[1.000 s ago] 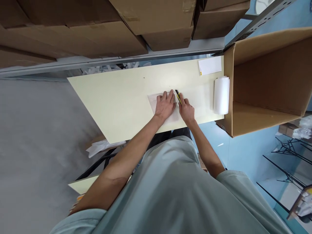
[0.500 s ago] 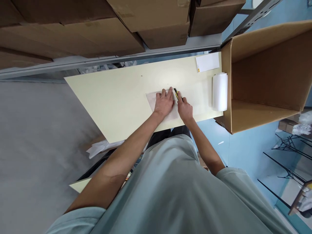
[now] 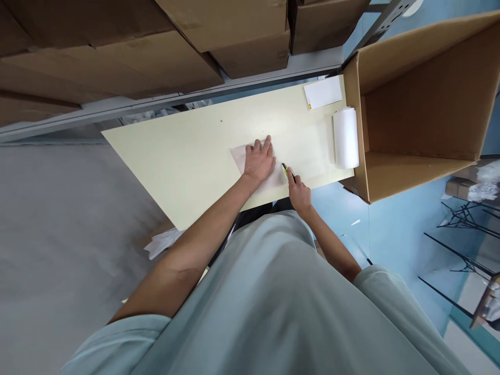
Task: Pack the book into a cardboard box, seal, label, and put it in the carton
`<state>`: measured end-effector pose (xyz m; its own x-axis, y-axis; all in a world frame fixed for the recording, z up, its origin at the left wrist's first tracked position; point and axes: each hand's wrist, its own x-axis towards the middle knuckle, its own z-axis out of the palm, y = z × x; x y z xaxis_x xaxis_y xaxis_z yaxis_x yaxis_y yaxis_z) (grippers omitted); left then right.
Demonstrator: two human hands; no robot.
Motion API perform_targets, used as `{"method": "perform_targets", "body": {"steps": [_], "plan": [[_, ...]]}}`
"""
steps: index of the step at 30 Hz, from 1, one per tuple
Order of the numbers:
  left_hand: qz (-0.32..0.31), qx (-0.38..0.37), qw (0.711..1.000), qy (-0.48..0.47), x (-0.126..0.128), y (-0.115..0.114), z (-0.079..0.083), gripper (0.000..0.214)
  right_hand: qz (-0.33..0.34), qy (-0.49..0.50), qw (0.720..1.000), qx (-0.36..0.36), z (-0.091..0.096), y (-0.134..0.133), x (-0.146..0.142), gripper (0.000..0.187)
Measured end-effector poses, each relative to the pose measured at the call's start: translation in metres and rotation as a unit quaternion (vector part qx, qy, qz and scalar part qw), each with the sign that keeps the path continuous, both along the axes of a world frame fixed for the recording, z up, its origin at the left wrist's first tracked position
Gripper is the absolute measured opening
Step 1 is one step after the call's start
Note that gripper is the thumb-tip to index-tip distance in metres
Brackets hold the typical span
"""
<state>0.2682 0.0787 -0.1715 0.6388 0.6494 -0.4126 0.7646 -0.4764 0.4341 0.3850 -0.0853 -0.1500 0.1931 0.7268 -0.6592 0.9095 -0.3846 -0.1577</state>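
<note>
My left hand (image 3: pixel 259 160) lies flat with fingers spread, pressing a thin, pale translucent sheet (image 3: pixel 239 155) onto the cream tabletop (image 3: pixel 175 156). Just to its right, my right hand (image 3: pixel 300 194) is wrapped around a black and yellow utility knife (image 3: pixel 288 172), whose tip points up and left at the sheet's right edge. Part of the sheet is hidden under my left hand. Toward the table's right end stands a white roll (image 3: pixel 346 138) of thin material. Above the roll lies a flat white card (image 3: pixel 323 92) with a small yellow mark.
A large open cardboard box (image 3: pixel 414 125) adjoins the table's right end. Stacked brown cartons (image 3: pixel 250 52) sit on a shelf along the far side. Black metal frames (image 3: pixel 457 255) stand on the blue floor at right.
My right hand has drawn the knife down the sheet toward my body. My left hand stays pressed on the sheet. The whole view has shifted slightly.
</note>
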Motion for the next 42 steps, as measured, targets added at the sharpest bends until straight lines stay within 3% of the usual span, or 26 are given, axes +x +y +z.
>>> {"method": "perform_targets", "body": {"steps": [6,12,15,18,21,25,31,34,38,42], "plan": [[-0.012,0.003,1.000,0.006,-0.001,-0.002,0.002,0.076,-0.010,0.011,0.999,-0.047,0.006,-0.058,-0.005,0.082],[-0.032,0.015,0.999,0.021,0.000,-0.002,-0.001,0.075,-0.013,0.019,0.996,-0.086,0.024,-0.105,-0.006,0.077],[-0.036,0.010,0.999,0.025,0.000,0.000,0.003,0.068,-0.057,0.026,0.995,-0.073,0.039,-0.113,0.000,0.066],[-0.021,0.000,1.000,0.014,-0.002,0.005,0.021,0.059,-0.104,0.024,0.994,-0.019,0.055,-0.103,0.013,0.063],[0.001,0.023,0.999,-0.022,-0.005,0.013,0.058,0.051,-0.122,0.025,0.990,0.064,0.071,-0.065,0.031,0.063],[0.047,0.116,0.983,-0.133,-0.002,0.033,0.129,0.036,-0.115,0.035,0.974,0.190,0.108,0.024,0.061,0.054],[0.108,0.313,0.887,-0.323,0.026,0.088,0.246,0.031,0.049,0.020,0.906,0.420,0.220,0.185,0.099,0.047],[0.096,0.369,0.848,-0.368,0.040,0.117,0.288,0.028,0.134,0.008,0.871,0.473,0.270,0.257,0.104,0.046],[0.095,0.407,0.823,-0.385,0.048,0.130,0.312,0.027,0.182,-0.010,0.858,0.479,0.299,0.324,0.103,0.041],[0.117,0.399,0.826,-0.381,0.044,0.115,0.304,0.029,0.188,0.005,0.852,0.489,0.294,0.356,0.100,0.040]]}}
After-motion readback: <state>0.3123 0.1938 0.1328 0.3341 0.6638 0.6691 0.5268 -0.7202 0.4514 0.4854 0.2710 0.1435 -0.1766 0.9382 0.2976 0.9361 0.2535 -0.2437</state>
